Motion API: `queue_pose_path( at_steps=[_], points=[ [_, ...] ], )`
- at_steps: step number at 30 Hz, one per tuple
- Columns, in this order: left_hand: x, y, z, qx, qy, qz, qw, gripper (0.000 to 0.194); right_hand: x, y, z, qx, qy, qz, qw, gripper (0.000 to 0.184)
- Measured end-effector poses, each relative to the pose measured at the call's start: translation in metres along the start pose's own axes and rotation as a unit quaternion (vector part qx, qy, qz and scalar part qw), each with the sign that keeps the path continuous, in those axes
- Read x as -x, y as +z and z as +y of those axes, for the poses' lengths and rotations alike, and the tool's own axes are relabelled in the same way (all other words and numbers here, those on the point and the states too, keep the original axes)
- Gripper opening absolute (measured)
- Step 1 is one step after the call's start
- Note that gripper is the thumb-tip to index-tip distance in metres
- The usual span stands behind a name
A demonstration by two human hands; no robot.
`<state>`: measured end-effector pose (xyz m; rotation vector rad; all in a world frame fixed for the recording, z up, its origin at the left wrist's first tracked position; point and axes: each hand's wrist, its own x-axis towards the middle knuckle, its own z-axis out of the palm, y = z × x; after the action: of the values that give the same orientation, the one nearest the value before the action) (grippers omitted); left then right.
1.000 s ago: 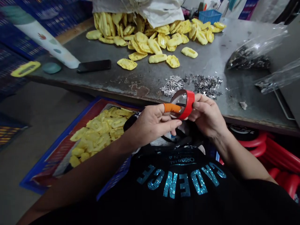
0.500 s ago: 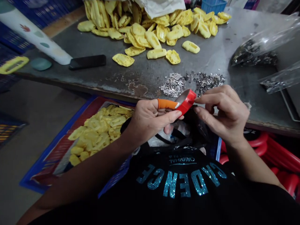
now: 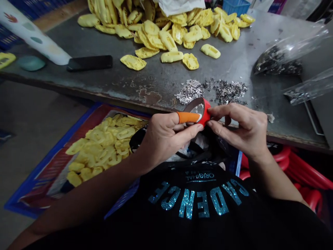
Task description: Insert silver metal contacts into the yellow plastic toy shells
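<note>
A roll of red tape (image 3: 205, 110) is held upright over the table's front edge, its grey inner ring partly showing. My left hand (image 3: 166, 139) grips it from the left, thumb outside, with an orange cover (image 3: 187, 117) around one finger that reaches to the ring. From the other side, the thumb and forefinger of my right hand (image 3: 241, 128) pinch at the roll's red outer face. Whether they hold a loose tape end is hidden. Just beyond lie small piles of shiny metal bits (image 3: 191, 91).
Yellow plastic shells (image 3: 169, 40) heap at the table's back. A dark phone (image 3: 90, 63) lies left, beside a patterned white roll (image 3: 36, 38). Clear bags of metal parts (image 3: 279, 60) sit right. Below left, a blue-rimmed crate (image 3: 28, 182) holds more yellow shells.
The tape roll has turned, so more of its inner ring faces me. My right hand has come in closer against its outer face. The view has shifted slightly.
</note>
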<state>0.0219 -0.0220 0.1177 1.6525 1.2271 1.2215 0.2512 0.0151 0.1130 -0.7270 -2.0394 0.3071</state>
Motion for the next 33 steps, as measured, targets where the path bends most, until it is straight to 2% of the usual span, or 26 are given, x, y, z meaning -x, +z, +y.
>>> queue_pose_path(
  at_steps=[3,5,9,11,13,15,17,19,21,24,28,33],
  points=[
    [0.002,0.0,-0.005,-0.077,0.074,0.021,0.994,0.017,0.001,0.0,-0.003,0.008,0.008,0.002,1.0,0.007],
    [0.003,0.0,-0.007,-0.109,0.101,0.023,0.989,0.015,0.001,0.0,-0.005,0.005,0.024,-0.002,1.0,0.006],
    [0.005,0.0,-0.006,-0.11,0.09,-0.007,0.99,0.011,0.001,0.002,-0.006,-0.026,0.069,0.007,0.997,0.004],
    [0.005,0.0,-0.006,-0.105,0.093,-0.003,0.99,0.013,0.003,0.006,-0.003,-0.094,0.113,0.03,0.989,0.004],
    [0.005,-0.002,-0.008,-0.113,0.114,0.001,0.987,0.016,0.005,0.011,0.002,-0.216,0.183,0.069,0.956,0.011],
    [0.005,-0.005,-0.012,-0.128,0.14,-0.013,0.982,0.017,0.007,0.017,0.008,-0.353,0.248,0.085,0.898,0.026],
    [0.004,-0.009,-0.019,-0.141,0.161,-0.037,0.976,0.018,0.009,0.021,0.011,-0.447,0.276,0.053,0.849,0.034],
    [0.003,-0.011,-0.027,-0.151,0.177,-0.05,0.971,0.02,0.009,0.022,0.011,-0.483,0.271,0.014,0.833,0.031],
    [0.003,-0.013,-0.034,-0.163,0.193,-0.056,0.966,0.023,0.01,0.022,0.006,-0.473,0.256,0.01,0.843,0.026],
    [0.003,-0.012,-0.038,-0.162,0.201,-0.06,0.964,0.029,0.012,0.022,-0.001,-0.425,0.243,0.025,0.872,0.028],
    [0.004,-0.011,-0.025,-0.087,0.124,-0.051,0.987,0.054,0.018,0.024,0.0,-0.343,0.2,0.036,0.917,0.021],
    [0.004,-0.007,-0.01,0.026,0.046,-0.037,0.998,0.032,0.024,0.026,0.004,-0.247,0.119,0.019,0.961,0.01]
  ],
)
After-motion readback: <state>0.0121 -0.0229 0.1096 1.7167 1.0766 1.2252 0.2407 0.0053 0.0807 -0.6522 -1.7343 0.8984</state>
